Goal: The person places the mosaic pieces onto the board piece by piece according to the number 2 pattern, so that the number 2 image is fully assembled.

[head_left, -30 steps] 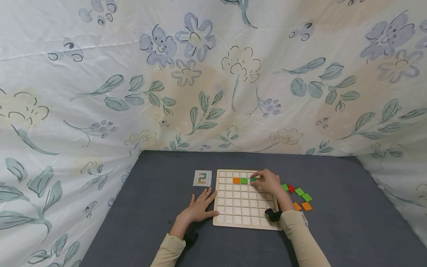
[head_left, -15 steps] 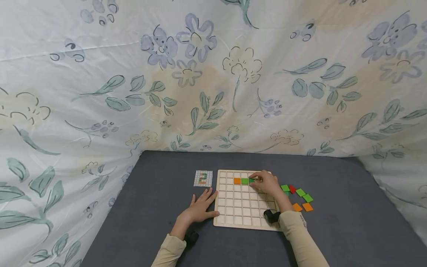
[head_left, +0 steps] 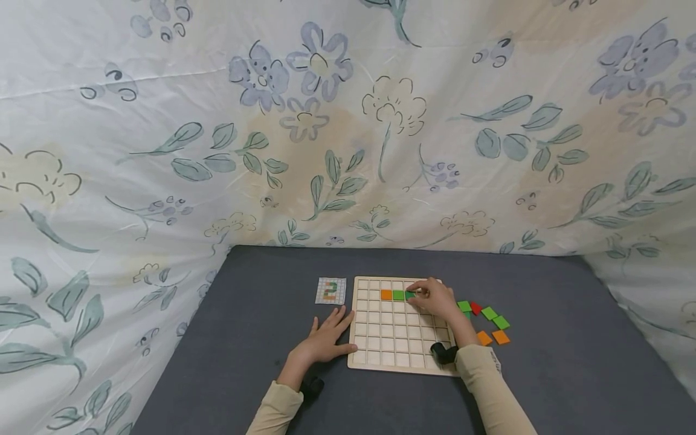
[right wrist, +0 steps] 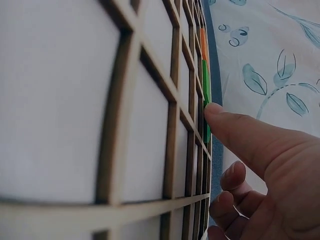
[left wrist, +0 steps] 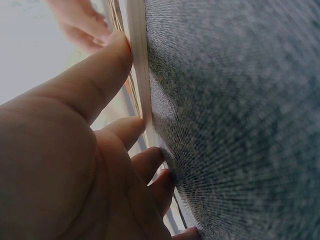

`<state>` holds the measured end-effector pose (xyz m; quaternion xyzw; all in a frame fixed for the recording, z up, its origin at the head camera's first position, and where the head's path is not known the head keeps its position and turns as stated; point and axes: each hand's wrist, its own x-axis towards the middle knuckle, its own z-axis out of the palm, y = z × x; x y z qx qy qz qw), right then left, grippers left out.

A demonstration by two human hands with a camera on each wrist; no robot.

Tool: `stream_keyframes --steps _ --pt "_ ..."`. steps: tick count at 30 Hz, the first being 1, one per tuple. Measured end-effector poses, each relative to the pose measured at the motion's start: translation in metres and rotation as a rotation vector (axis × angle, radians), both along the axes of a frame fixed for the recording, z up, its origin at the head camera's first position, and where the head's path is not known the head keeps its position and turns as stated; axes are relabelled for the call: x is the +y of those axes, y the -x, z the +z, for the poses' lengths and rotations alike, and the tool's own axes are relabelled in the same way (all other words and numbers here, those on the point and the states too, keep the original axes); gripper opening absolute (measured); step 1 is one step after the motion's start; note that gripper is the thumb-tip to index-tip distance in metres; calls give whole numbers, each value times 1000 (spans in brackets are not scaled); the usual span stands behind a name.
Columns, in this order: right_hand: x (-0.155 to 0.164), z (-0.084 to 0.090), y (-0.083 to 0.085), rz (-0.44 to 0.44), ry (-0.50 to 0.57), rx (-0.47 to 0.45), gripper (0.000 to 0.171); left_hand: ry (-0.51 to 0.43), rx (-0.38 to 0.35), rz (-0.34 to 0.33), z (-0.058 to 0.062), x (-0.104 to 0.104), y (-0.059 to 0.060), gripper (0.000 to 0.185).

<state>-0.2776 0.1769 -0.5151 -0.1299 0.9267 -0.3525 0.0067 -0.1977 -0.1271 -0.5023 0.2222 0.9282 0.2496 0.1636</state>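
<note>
One dark green tile (head_left: pixel 410 295) lay toward twelve o'clock on the board (head_left: pixel 400 331), pinched in the right hand (head_left: pixel 437 300); from afar I judged a tilted release could leave it crooked. At nine, the left hand (head_left: pixel 324 341), fingers spread, touched the board; pushing could shift it.

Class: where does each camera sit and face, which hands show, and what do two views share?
Head: on the head, facing forward and down; shows board, left hand, right hand.
Left wrist: on that wrist, facing the board's edge; left hand, apparently right hand too.
Right wrist: on that wrist, facing across the board; right hand.
Shared by head and right wrist: orange tile.
</note>
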Motion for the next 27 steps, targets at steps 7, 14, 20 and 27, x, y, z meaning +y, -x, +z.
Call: stream_keyframes --steps 7,14,20,27 --pt "4 2 -3 -7 -1 8 22 3 1 2 0 0 0 76" --pt "6 2 -5 -9 -4 6 23 12 3 5 -3 0 1 77" --pt "10 3 -7 4 -12 32 24 11 3 6 -5 -1 1 77" --pt "16 5 -11 -11 -24 41 24 17 10 6 -6 -1 2 76"
